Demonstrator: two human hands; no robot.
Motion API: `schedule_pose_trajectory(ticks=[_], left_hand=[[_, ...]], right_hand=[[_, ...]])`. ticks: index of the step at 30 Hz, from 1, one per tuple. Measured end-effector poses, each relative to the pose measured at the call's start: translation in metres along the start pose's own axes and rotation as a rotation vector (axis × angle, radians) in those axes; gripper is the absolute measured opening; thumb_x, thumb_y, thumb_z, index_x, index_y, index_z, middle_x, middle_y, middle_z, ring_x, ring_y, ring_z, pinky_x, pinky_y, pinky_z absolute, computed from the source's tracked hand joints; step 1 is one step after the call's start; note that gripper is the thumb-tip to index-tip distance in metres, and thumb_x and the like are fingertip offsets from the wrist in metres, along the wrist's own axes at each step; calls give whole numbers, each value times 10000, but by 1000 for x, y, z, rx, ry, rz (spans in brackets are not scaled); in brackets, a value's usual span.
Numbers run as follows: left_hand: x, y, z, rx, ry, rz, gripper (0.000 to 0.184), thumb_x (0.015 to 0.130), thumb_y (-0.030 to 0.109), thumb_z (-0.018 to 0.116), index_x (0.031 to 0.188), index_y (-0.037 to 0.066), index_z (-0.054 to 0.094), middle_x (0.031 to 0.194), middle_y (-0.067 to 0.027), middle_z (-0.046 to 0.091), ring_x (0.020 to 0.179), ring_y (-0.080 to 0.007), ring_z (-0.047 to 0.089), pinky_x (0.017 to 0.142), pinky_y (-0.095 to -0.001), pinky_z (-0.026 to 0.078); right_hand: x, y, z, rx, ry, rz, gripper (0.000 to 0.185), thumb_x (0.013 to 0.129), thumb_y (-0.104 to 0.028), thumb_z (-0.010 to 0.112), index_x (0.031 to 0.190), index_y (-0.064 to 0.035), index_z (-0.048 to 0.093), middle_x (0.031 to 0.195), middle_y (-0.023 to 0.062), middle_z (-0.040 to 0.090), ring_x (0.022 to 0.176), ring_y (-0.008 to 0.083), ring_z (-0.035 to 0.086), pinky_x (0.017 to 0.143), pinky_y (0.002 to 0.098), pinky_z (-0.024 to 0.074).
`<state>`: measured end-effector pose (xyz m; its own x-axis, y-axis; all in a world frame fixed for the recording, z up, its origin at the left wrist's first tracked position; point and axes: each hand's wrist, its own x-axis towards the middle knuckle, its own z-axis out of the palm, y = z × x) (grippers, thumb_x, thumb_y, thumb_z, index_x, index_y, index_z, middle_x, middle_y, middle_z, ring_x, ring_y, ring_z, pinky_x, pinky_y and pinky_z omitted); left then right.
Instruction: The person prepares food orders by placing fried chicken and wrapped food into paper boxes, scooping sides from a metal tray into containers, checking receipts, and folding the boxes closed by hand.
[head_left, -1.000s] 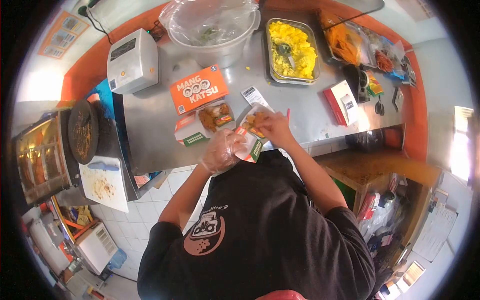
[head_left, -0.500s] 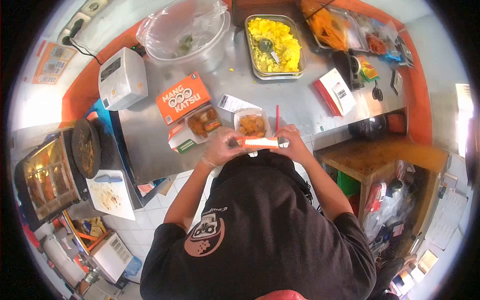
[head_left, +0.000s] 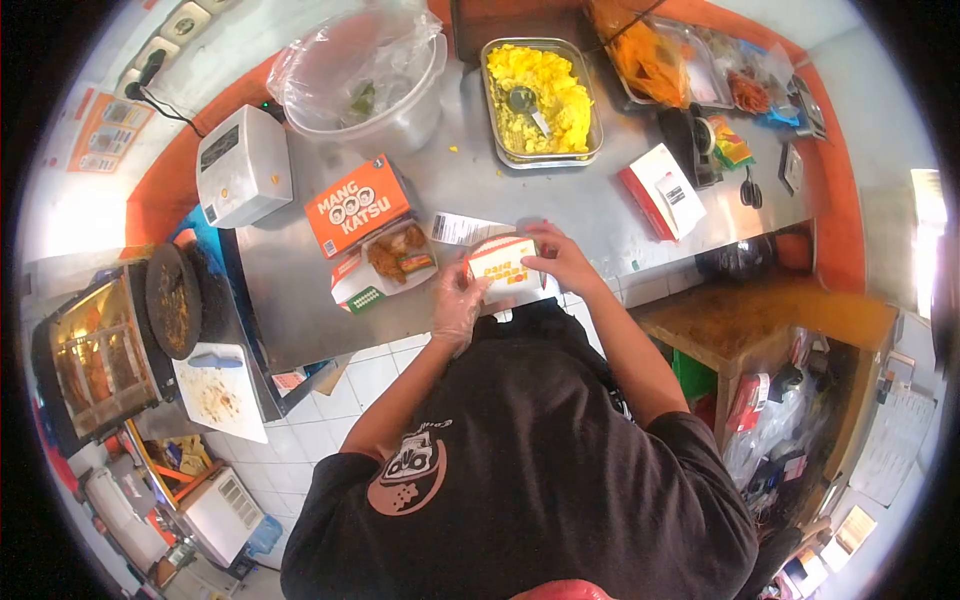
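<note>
Between my two hands is a small white box (head_left: 500,270) with a red edge and yellow and red lettering. My left hand (head_left: 460,300), in a clear plastic glove, grips the box's left side. Bare fingers of my right hand (head_left: 562,258) close on its right side. Just left of them lies an open orange-and-white carton (head_left: 345,285) with fried pieces (head_left: 397,252) inside; its orange lid (head_left: 358,207) reads "MANG KATSU". A printed white slip (head_left: 460,228) lies behind my hands.
Further back are a plastic-lined tub (head_left: 375,115) and a metal tray of yellow food (head_left: 545,100). A white machine (head_left: 245,165) stands left. To the right are a red-and-white box (head_left: 662,195), scissors (head_left: 751,190) and a tray with orange plastic (head_left: 650,62). A cutting board (head_left: 220,390) lies lower left.
The small box has turned so its lettered white face shows, and both hands have closed round its sides. The food inside it no longer shows. The view has shifted slightly.
</note>
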<state>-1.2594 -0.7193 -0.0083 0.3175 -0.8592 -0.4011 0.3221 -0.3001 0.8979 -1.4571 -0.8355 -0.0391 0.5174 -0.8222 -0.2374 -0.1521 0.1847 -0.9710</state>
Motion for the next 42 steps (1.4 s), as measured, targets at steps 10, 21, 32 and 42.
schedule_pose_trajectory(ticks=[10,21,32,42], left_hand=[[36,-56,-3,54,79,124,394,885,107,660,1230,-34,532,1196,-156,596,1053,-214,599,936,-362,483],[34,-28,32,-1,80,100,372,1035,239,480,1355,57,427,1213,-111,551,1068,-194,550,956,-344,460],[58,41,56,422,-54,102,328,1040,333,458,1271,110,524,1019,-67,648,919,-175,612,841,-304,481],[29,86,99,-377,-76,-374,378,1009,398,533,1159,55,587,1008,-50,663,906,-143,653,797,-299,538]], right_hand=[[23,26,13,144,-12,186,462,844,-56,682,1284,14,560,1156,129,653,1050,196,634,921,307,505],[13,-8,40,-5,140,-89,285,956,-77,519,1235,-59,467,1077,88,565,941,159,605,847,279,510],[36,-54,-4,-159,214,-276,147,934,-136,597,989,-3,629,1231,186,599,1162,295,570,994,377,434],[-88,-408,-16,-264,-101,-535,291,760,13,579,1051,20,580,1016,191,610,926,360,624,826,432,522]])
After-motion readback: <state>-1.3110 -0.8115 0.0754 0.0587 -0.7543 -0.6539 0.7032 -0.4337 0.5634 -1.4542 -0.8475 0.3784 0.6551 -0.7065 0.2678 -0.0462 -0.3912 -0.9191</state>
